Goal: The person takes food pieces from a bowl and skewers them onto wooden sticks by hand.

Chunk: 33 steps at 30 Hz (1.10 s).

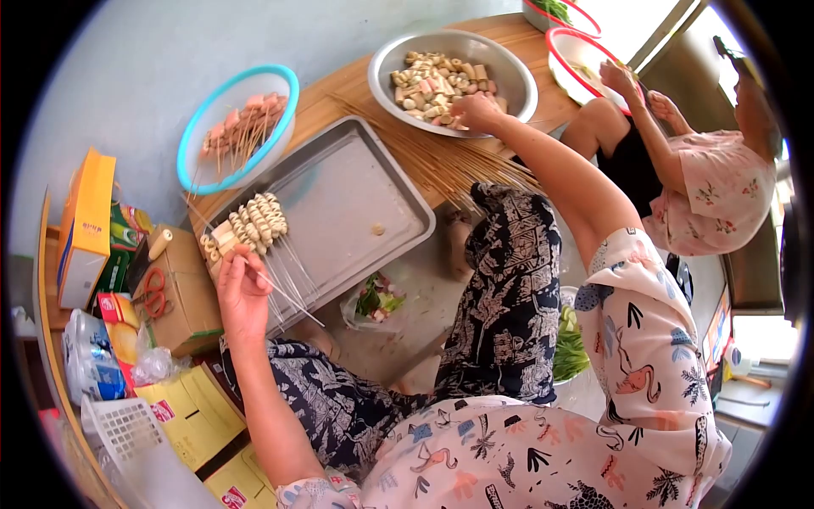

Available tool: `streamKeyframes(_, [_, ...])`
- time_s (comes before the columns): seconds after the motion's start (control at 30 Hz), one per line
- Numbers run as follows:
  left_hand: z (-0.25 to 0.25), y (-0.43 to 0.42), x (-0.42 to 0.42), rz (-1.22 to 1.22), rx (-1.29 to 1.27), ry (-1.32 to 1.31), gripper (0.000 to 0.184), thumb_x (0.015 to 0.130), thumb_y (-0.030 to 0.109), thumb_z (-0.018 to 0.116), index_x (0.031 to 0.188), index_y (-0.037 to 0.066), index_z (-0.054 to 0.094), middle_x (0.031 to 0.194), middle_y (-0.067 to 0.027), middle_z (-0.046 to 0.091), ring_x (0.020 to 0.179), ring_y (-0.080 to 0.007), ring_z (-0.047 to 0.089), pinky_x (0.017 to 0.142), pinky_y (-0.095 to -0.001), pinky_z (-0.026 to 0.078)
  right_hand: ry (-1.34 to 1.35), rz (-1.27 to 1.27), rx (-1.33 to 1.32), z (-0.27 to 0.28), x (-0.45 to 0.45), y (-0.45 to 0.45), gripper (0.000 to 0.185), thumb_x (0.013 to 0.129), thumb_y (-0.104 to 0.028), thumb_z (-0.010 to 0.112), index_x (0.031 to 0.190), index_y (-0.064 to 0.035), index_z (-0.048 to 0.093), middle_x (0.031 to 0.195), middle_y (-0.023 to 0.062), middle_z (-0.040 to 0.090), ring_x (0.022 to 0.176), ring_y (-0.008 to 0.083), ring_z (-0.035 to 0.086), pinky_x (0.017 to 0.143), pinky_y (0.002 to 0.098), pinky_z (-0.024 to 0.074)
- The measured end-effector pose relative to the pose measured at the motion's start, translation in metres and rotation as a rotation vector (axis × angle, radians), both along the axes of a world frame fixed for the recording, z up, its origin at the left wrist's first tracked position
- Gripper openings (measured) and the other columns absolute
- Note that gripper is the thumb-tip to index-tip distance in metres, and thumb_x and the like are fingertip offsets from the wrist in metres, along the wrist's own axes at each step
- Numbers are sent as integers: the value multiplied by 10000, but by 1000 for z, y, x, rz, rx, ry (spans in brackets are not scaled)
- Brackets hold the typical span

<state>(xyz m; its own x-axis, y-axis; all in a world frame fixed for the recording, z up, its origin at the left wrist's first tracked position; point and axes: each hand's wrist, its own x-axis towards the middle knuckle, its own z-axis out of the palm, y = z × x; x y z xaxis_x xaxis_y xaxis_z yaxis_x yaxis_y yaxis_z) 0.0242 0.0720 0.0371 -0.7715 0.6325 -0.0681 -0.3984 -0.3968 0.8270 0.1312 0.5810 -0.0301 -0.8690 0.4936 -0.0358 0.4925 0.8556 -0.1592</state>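
Observation:
My left hand (243,293) is closed on a thin skewer (284,294) at the near left edge of the metal tray (365,199). Beside it in the tray lie several skewers of pale, coiled food (257,220), their sticks pointing toward me. My right hand (479,113) reaches into the large steel bowl (519,81), its fingertips among the cut food pieces (424,85); whether they pinch a piece is too small to tell. Bare bamboo sticks (449,165) lie spread on the wooden table (335,81) between bowl and tray.
A blue-rimmed basket (292,85) with pink skewers stands at the upper left. Scissors (153,293) rest on a cardboard box (191,297) at left. Another person (712,187) sits at the right by a red-rimmed basin (560,64). A plastic bag (373,303) of scraps lies below the tray.

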Motion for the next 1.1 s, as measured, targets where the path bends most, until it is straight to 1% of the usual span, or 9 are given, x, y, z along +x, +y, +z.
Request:
streamKeyframes(0.1, [0,1,3,22,-26,-12,200,929,162,550,1093,50,569,829,-33,587,623,-105,528,526,-222,403,-155,63,148,-11,-2,13,218,781,-273,647,975,-186,695,965,92,675,972,297,595,867,421,427])
streamKeyframes(0.23, [-1,0,3,-24,-31,-8,200,931,200,551,1079,66,569,819,-19,565,620,-99,507,525,-235,384,-181,213,55,5,3,18,179,786,-293,644,832,-123,675,850,118,633,913,317,596,755,437,473])
streamKeyframes(0.43, [0,-1,4,-21,-50,16,182,931,171,542,1067,59,587,818,-20,592,624,-94,539,531,-225,430,159,204,63,12,19,23,151,746,-254,666,742,-104,654,832,119,652,825,296,631,748,414,496])
streamKeyframes(0.5, [-1,-2,5,-14,-54,26,186,933,169,535,1064,48,587,808,-21,597,616,-89,539,524,-226,444,213,-152,-308,27,12,22,213,783,-266,650,749,-58,619,839,98,651,795,194,657,708,323,513])
streamKeyframes(0.57, [1,1,6,-72,-82,81,191,940,176,525,1053,35,587,808,-22,598,608,-88,538,522,-222,447,499,-295,-936,44,6,6,238,844,-264,579,967,-62,609,918,64,646,838,162,651,653,277,510])
streamKeyframes(0.7, [3,6,9,-147,-104,115,200,938,187,529,1044,27,590,799,-35,599,580,-85,540,509,-217,448,674,-114,-1603,80,-20,-65,277,905,-172,517,1150,-45,496,1102,142,614,960,225,624,755,296,514])
streamKeyframes(0.83, [0,10,11,-185,-167,124,192,939,179,524,1038,31,596,792,-30,597,583,-79,545,506,-214,449,622,79,-2084,79,-41,-160,342,913,-198,519,1223,-54,491,1121,118,589,1085,280,579,857,379,505])
streamKeyframes(0.93, [-5,12,14,-217,-217,141,186,938,173,523,1029,30,599,785,-24,595,584,-77,544,508,-216,451,570,92,-2085,70,-52,-217,284,895,-183,515,1156,-72,537,1161,93,592,1161,273,539,894,379,468])
streamKeyframes(1.1, [-5,13,22,-313,-328,166,176,938,153,514,1009,19,604,785,-31,604,578,-74,549,506,-205,451,553,-4,-2058,48,-53,-248,189,886,-111,491,1069,-82,529,1129,108,615,1053,249,605,864,380,484])
